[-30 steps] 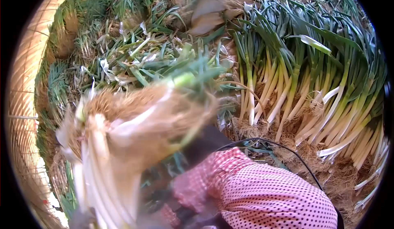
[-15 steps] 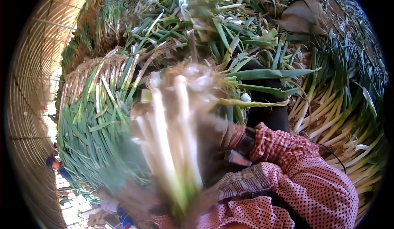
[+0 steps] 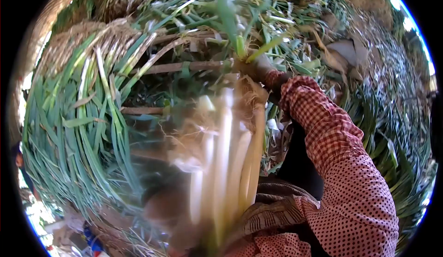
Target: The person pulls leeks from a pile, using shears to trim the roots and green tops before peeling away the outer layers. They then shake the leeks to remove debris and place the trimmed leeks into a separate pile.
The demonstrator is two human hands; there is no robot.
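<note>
A bunch of green onions [image 3: 224, 151] with long white stalks and ragged roots stands upright close before me, partly blurred. My left hand [image 3: 168, 211], smeared by motion at the lower left of the bunch, is closed round its lower part. Beyond the root ends is my right hand [image 3: 258, 68], stretched forward and closed on a few loose green onion leaves [image 3: 241, 45] that point up and away. Its fingers are partly hidden and blurred.
A stacked pile of green onions [image 3: 83, 114] lies at the left, roots up. Loose trimmed leaves [image 3: 184, 15] litter the ground ahead. More onions [image 3: 383, 118] lie at the right. Two brown sticks [image 3: 184, 66] stretch across the middle. A brown sheet-like scrap [image 3: 344, 49] lies farther off.
My right hand has moved forward and up from near my lap, carrying the loose leaves away. The bunch in my left hand has shifted slightly right, and the view has turned downward.
</note>
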